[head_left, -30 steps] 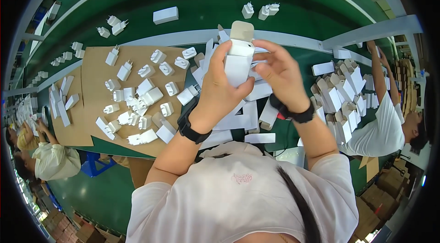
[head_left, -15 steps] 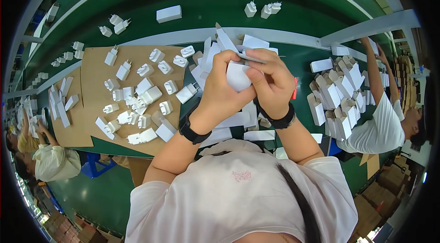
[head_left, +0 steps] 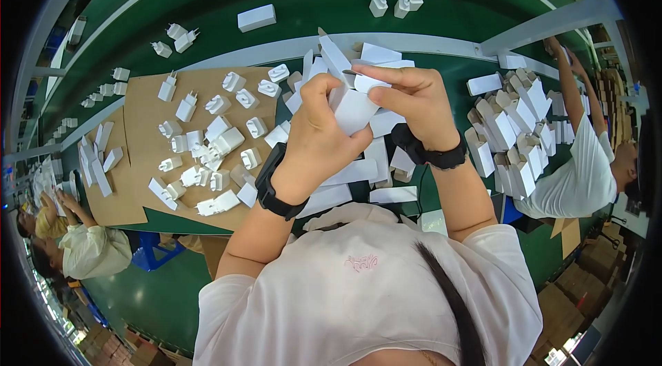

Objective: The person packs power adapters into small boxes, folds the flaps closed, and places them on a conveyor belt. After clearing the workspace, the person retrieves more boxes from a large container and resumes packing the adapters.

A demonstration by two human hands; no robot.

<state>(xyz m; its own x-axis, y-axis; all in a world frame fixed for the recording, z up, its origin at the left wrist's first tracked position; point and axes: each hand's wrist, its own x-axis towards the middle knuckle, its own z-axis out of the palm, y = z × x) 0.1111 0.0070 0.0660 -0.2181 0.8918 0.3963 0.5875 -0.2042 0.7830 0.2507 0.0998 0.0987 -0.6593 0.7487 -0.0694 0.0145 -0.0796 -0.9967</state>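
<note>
My left hand (head_left: 310, 135) is closed round a small white carton (head_left: 355, 112), holding it in front of my chest. At its upper end, my right hand (head_left: 422, 107) pinches a white flap (head_left: 371, 84) between thumb and fingers. The carton's inside is out of sight. Behind and below my hands lies a heap of white cartons (head_left: 352, 173), partly covered by them. Left of my hands, several white plug adapters (head_left: 223, 140) are spread over a brown cardboard sheet (head_left: 148, 100).
Open-ended white cartons (head_left: 514, 124) are piled to the right, near a co-worker (head_left: 576, 166). Other people (head_left: 93, 249) sit at the far left. On the green belt (head_left: 310, 4) behind the metal rail stand adapters (head_left: 378, 4) and a closed white box (head_left: 256, 17).
The carton has tilted and shifted slightly left and down with my left hand. My right hand has moved outward a little, its fingers now straighter on the flap.
</note>
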